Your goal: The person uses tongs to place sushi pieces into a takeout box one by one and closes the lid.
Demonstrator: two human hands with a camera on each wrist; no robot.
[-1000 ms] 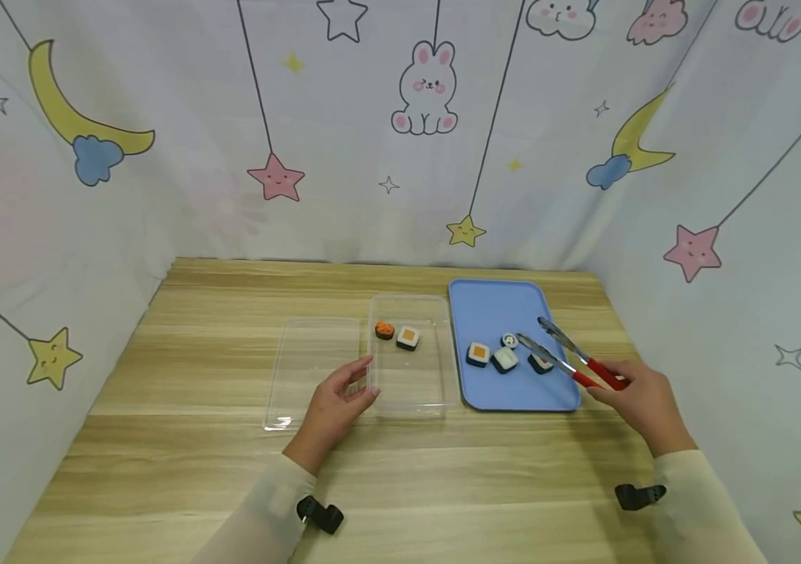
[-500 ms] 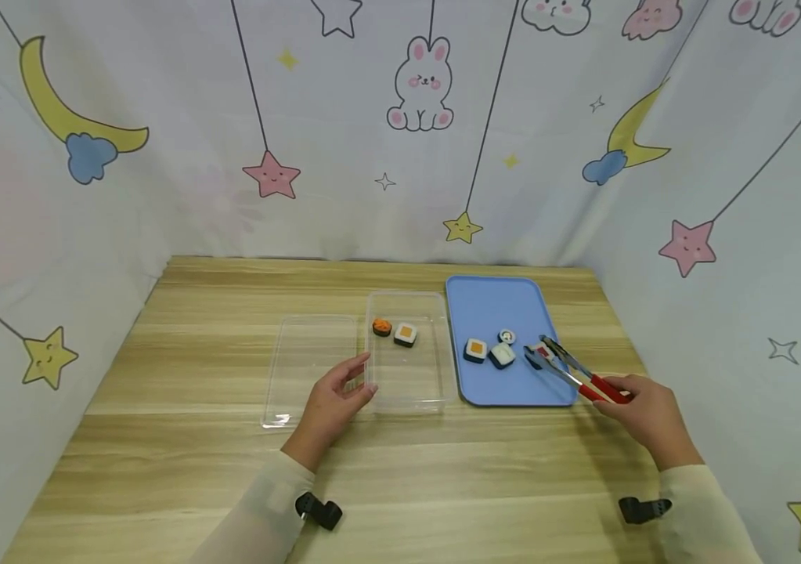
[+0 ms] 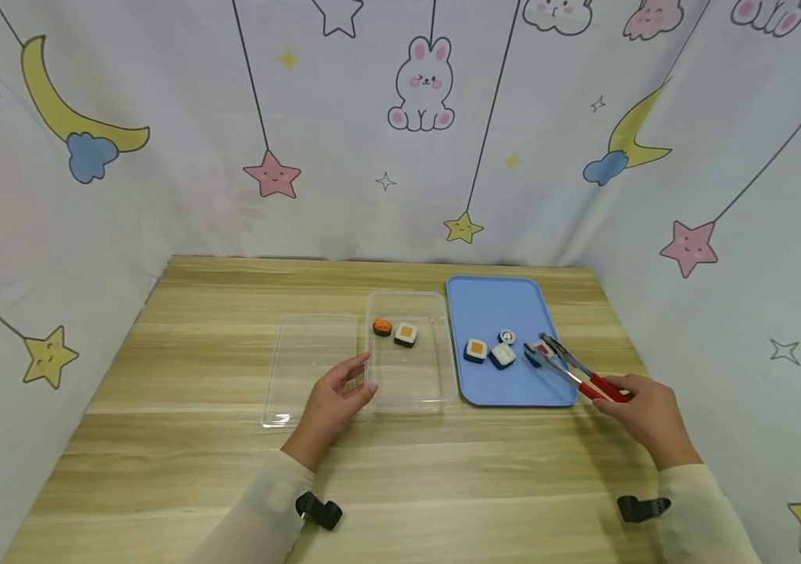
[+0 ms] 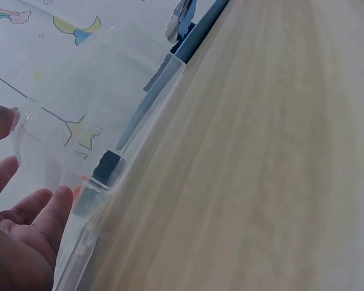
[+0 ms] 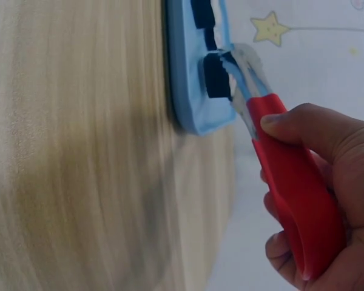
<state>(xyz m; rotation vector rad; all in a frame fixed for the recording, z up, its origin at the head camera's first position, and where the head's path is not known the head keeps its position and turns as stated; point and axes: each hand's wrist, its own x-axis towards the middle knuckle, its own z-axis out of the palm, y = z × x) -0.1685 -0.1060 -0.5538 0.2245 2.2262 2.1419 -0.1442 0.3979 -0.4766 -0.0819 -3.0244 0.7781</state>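
Observation:
My right hand grips red-handled metal tongs over the right part of a blue tray. The tong tips straddle a sushi piece with a red centre, partly hidden behind them. Left of it on the tray lie a sushi piece with an orange square, a pale-topped one and a small round roll. My left hand rests with loosely bent fingers at the left wall of a clear plastic container. Inside this container sit an orange-topped sushi and another orange-square piece.
A clear lid lies flat on the wooden table, left of the container and partly behind my left hand. The tray stands close to the container's right side. A patterned curtain borders the table's back and sides.
My right hand has brought the tongs down and partly closed their arms around the red-centred sushi. In the last half second little has moved. The left hand has stayed at the container.

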